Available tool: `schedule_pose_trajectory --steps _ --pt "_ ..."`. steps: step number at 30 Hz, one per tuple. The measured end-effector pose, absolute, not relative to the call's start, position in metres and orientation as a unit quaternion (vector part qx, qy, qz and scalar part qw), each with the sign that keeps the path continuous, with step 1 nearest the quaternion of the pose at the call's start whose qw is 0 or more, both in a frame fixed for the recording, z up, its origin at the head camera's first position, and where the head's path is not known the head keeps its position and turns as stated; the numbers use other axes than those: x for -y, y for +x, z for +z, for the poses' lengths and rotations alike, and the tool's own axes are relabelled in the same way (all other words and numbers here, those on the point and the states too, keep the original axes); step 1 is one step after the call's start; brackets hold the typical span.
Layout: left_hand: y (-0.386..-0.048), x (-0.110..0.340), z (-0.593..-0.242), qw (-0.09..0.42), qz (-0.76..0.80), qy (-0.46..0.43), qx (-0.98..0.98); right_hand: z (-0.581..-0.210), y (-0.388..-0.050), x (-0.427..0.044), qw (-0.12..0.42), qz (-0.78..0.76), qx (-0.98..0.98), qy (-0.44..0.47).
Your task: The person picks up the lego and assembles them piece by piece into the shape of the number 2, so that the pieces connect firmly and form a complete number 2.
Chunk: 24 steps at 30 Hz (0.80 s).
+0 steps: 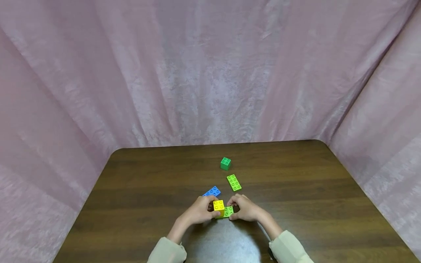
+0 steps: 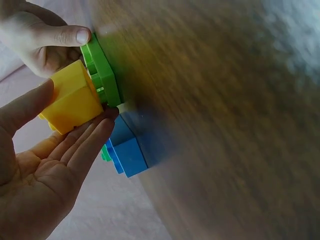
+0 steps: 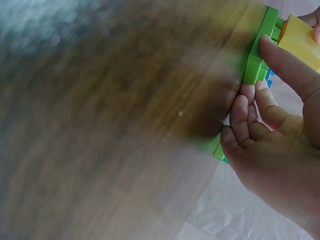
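Yellow piece: a four-stud yellow Duplo-style brick [image 1: 218, 206], studs up, right over the left end of the lime-green plate [image 1: 228, 211]. From the wrist angles there are plate studs peeking out beside it, so tbh I can't tell if it's fully seated.
Plate's long axis: side to side, basically a bridge between the two hands, bare studs on the right end.
Left hand [image 1: 200, 210]: pinching the yellow brick, thumb on the near side, fingers round the far side. It's the nearer hand; the brick sits just off its fingertips, to the right.
Right hand [image 1: 246, 209]: thumb and fingers gripping the plate's right end, so the plate lies to its left.
Blue brick [image 1: 212, 191]: just beyond the left hand's fingers, partly hidden, lying at a slant.
Other lime plate [image 1: 234, 182]: farther out, eight studs, nobody touching it.
Green brick [image 1: 225, 163]: four studs, farthest out on the wooden table [image 1: 131, 190], well apart from both hands.
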<state>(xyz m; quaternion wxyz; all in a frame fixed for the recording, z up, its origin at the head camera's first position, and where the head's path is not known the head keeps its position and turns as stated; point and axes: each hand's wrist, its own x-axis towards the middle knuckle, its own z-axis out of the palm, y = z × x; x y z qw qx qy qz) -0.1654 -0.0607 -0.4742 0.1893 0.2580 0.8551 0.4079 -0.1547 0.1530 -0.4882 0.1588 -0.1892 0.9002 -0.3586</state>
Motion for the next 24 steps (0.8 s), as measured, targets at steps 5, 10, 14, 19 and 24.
schedule_pose_trajectory --steps 5,10,14,19,24 --pt "-0.1629 0.0595 -0.4759 0.196 0.412 0.254 -0.853 -0.4894 -0.1539 -0.1517 0.159 -0.357 -0.9 -0.195" --pt "-0.1633 0.0566 -0.4738 0.194 0.408 0.263 -0.852 -0.487 -0.1543 -0.1505 0.16 -0.361 -0.899 -0.188" --pt "-0.1645 0.0562 -0.4716 0.191 0.402 0.268 -0.855 -0.485 -0.155 -0.1495 0.159 -0.363 -0.9 -0.183" --pt "-0.1646 0.0566 -0.4726 0.194 0.394 0.263 -0.859 -0.4859 -0.1548 -0.15 0.16 -0.359 -0.902 -0.179" --pt "-0.1638 0.0566 -0.4735 0.198 0.398 0.251 -0.86 -0.4869 -0.1547 -0.1507 0.159 -0.356 -0.904 -0.175"
